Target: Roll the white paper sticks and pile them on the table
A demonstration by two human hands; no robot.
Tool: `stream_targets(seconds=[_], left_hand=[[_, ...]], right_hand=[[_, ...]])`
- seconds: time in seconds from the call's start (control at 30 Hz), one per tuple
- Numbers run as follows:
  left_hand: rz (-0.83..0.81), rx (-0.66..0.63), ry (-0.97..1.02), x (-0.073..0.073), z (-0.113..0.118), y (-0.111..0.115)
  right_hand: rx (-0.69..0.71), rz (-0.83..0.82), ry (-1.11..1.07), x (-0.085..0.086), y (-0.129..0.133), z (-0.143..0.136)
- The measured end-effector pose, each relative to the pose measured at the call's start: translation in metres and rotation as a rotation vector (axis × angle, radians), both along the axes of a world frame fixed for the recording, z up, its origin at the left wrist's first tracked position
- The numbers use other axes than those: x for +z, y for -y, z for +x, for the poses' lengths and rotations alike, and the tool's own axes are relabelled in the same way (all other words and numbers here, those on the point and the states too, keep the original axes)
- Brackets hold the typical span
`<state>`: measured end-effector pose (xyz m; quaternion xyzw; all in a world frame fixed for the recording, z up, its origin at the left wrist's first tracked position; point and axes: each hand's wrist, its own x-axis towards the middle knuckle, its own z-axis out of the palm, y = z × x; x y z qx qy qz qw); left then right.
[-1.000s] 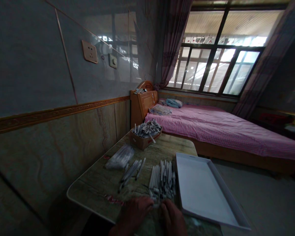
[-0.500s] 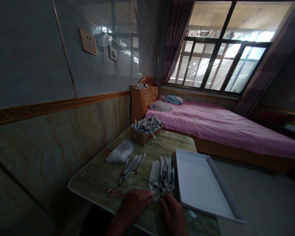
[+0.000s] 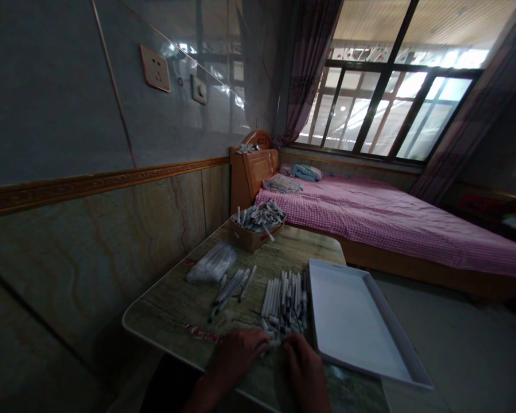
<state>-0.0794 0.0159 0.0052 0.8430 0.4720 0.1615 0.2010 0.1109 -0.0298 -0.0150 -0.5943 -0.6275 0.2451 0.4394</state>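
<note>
At the near edge of the table (image 3: 167, 307), my left hand (image 3: 241, 353) and my right hand (image 3: 303, 364) face each other with fingers bent. A small pale piece (image 3: 275, 342) lies between their fingertips, and both hands seem to pinch its ends. Just beyond them several white and dark pens (image 3: 290, 298) lie side by side. A smaller group of pens (image 3: 230, 289) is spread to the left, near a clear plastic bag (image 3: 212, 264). At the back stands a cardboard box (image 3: 251, 238) heaped with pens.
A shallow white tray (image 3: 356, 321) sits at the table's right side, overhanging its edge. Behind the table is a bed (image 3: 370, 223) with a pink checked cover and a wooden headboard (image 3: 255, 172). A tiled wall (image 3: 90, 246) runs along the left.
The view has shifted slightly. My hands stay close together at the near edge, and my right hand's fingers have moved a little. The pens, box and tray look unchanged.
</note>
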Motion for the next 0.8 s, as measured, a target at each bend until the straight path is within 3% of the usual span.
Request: stream_targets(seconds=[0.13,0.3,0.43,0.63,0.8], left_hand=[[0.006,0.074,-0.037,0.000,0.002,0.003],[0.003,0.063,-0.070,0.005,0.003,0.005],[-0.010,0.101,-0.112,0.004,0.007,0.001],[0.015,0.159,-0.036,-0.009,0.012,-0.005],[0.077,0.104,0.026,-0.002,0.008,0.004]], right_hand=[[-0.009,-0.004,0.042,0.000,0.003,-0.002],[0.027,0.033,0.181,-0.003,0.004,-0.004],[0.014,0.041,0.121,-0.006,0.003,-0.003],[-0.025,0.028,0.028,-0.007,0.000,0.000],[-0.046,0.049,-0.090,0.006,0.003,0.000]])
